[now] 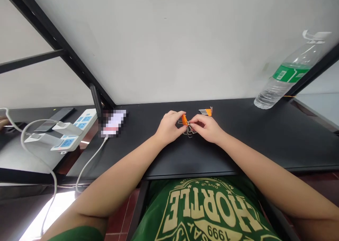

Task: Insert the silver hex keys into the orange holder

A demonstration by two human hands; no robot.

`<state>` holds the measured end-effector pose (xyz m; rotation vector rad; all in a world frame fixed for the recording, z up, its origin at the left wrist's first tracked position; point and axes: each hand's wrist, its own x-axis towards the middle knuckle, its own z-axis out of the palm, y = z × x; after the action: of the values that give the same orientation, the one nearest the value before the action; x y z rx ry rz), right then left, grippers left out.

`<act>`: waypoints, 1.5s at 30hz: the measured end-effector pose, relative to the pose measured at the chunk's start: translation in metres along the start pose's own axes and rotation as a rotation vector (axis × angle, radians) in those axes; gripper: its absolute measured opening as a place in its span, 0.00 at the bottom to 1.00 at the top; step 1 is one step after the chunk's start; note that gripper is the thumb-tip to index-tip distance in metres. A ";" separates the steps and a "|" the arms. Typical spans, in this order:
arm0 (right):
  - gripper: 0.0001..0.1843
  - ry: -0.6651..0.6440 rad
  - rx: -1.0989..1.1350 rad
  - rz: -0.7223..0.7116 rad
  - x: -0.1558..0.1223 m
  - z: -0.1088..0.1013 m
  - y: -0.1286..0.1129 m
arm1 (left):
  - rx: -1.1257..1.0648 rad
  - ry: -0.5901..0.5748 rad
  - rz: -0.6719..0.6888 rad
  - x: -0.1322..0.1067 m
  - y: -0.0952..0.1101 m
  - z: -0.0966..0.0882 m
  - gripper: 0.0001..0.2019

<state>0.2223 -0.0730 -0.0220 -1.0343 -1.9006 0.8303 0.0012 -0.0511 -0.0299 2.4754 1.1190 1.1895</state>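
Observation:
Between the thumb and fingers of my left hand point(170, 127) is an orange hex key holder point(184, 120), held above the black tabletop. My right hand point(208, 128) pinches a small metal hex key point(188, 123) against the holder's edge; how far it sits in the slot is too small to tell. Several loose L-shaped hex keys point(189, 132) lie on the table just beneath my fingers. Behind my right hand rests a second orange holder point(209, 112) with several hex keys in it.
A tall water bottle point(287, 73) with a green label stands at the back right. At left are a phone point(113, 122) on a white cable, a white power strip point(79, 128) with plugged-in chargers, and a dark phone point(55, 119). A black metal frame point(71, 57) rises against the wall.

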 end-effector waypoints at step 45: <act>0.07 -0.089 0.019 -0.195 -0.004 -0.024 -0.023 | -0.136 -0.140 -0.050 0.001 0.004 -0.007 0.23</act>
<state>0.2361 -0.0825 0.0062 -0.7969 -2.0271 0.7909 -0.0014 -0.0539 -0.0230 2.3729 1.0209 1.0250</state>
